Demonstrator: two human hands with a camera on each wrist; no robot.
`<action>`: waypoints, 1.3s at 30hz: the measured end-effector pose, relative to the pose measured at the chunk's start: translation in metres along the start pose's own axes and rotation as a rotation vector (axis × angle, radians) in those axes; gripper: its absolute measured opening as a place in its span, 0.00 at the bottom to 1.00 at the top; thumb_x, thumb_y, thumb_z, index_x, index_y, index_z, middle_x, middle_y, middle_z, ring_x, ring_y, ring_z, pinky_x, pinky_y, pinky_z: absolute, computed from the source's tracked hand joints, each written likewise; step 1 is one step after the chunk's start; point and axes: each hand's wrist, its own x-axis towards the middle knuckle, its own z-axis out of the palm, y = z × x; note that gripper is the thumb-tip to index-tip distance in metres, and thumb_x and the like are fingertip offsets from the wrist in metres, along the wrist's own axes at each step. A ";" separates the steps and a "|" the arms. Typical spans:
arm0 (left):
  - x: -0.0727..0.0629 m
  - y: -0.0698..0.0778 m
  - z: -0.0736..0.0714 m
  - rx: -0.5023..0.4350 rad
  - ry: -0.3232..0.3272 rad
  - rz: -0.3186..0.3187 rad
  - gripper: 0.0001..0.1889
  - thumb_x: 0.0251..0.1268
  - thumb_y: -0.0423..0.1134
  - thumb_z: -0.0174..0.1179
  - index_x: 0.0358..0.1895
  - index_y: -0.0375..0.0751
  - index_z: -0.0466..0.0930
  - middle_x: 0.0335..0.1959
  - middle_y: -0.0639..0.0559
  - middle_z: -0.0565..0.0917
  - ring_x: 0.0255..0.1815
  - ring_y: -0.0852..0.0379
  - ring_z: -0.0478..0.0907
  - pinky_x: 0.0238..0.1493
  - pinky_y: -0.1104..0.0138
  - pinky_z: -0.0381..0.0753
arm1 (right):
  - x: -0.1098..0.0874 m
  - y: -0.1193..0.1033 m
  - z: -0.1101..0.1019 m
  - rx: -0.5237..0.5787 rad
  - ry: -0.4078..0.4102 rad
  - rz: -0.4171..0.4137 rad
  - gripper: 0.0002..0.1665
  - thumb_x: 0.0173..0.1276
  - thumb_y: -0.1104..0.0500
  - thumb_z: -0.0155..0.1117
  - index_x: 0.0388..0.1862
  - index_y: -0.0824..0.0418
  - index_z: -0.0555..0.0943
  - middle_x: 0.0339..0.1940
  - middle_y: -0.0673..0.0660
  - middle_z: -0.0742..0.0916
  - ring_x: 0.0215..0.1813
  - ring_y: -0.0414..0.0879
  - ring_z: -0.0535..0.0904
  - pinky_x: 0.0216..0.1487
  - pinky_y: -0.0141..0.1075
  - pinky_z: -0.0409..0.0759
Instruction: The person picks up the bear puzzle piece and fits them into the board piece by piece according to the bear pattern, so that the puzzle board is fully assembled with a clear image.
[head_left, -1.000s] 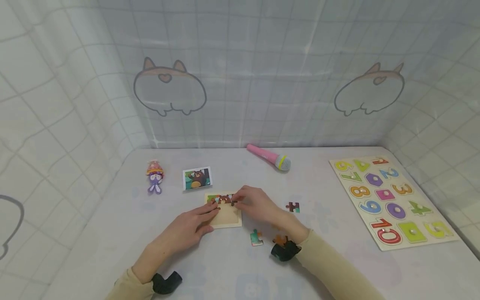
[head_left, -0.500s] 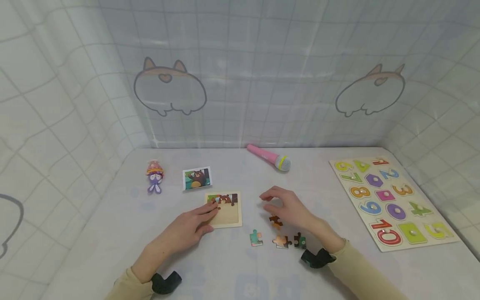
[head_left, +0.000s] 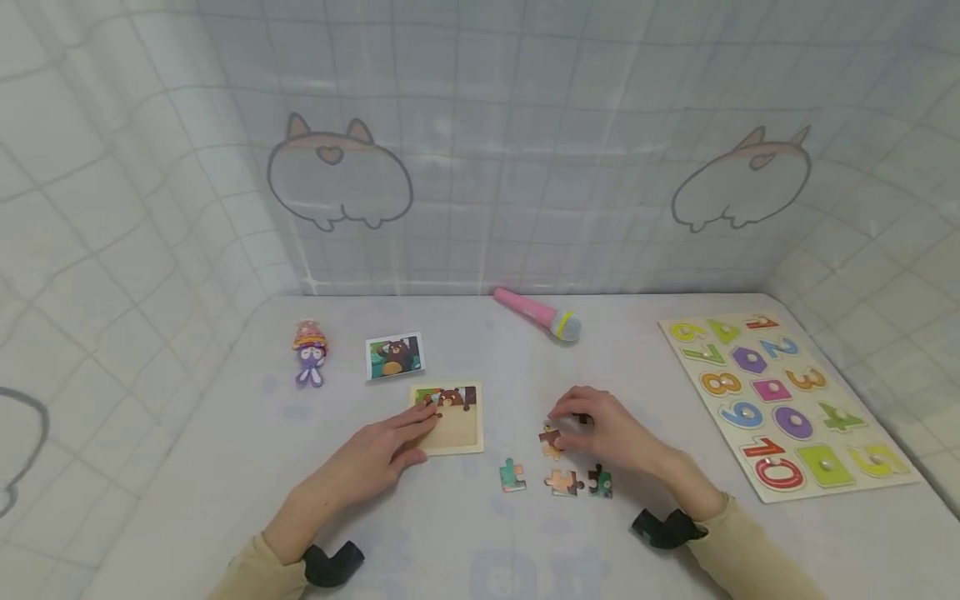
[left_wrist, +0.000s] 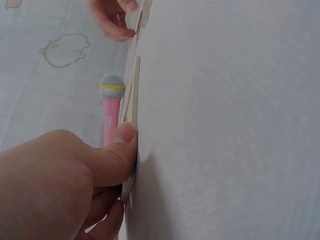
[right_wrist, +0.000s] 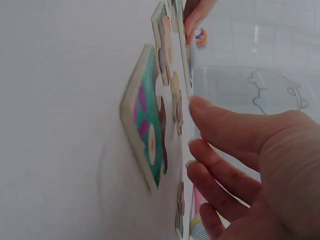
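Observation:
A wooden puzzle tray (head_left: 459,433) lies on the table, with bear-picture pieces along its far row. My left hand (head_left: 378,458) holds it by the near left corner, fingers over the left side and thumb (left_wrist: 122,145) on the near edge. To the right, my right hand (head_left: 611,429) hovers low over the loose pieces, thumb and index finger apart. Near its fingertips is a brown puzzle piece (head_left: 551,442); a dark piece (head_left: 582,418) is partly hidden under the hand. Closer to me lie a teal piece (head_left: 512,476), a tan piece (head_left: 563,482) and a green piece (head_left: 601,482).
Behind the tray lies a bear picture card (head_left: 395,357), with a purple toy figure (head_left: 310,354) to its left. A pink toy microphone (head_left: 536,313) lies at the back. A number-and-shape board (head_left: 783,400) covers the right side. A sheet wall (head_left: 525,167) rises behind.
My right hand has let go of a piece at the tray's far right corner and moved right to the loose pieces. The left hand has stayed on the tray.

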 end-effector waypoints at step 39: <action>-0.002 0.003 0.001 0.047 0.026 -0.013 0.26 0.72 0.45 0.60 0.71 0.44 0.72 0.77 0.51 0.66 0.75 0.46 0.65 0.71 0.50 0.70 | -0.001 0.005 0.002 -0.180 -0.055 -0.075 0.11 0.61 0.50 0.76 0.40 0.49 0.84 0.42 0.42 0.81 0.52 0.40 0.73 0.61 0.48 0.66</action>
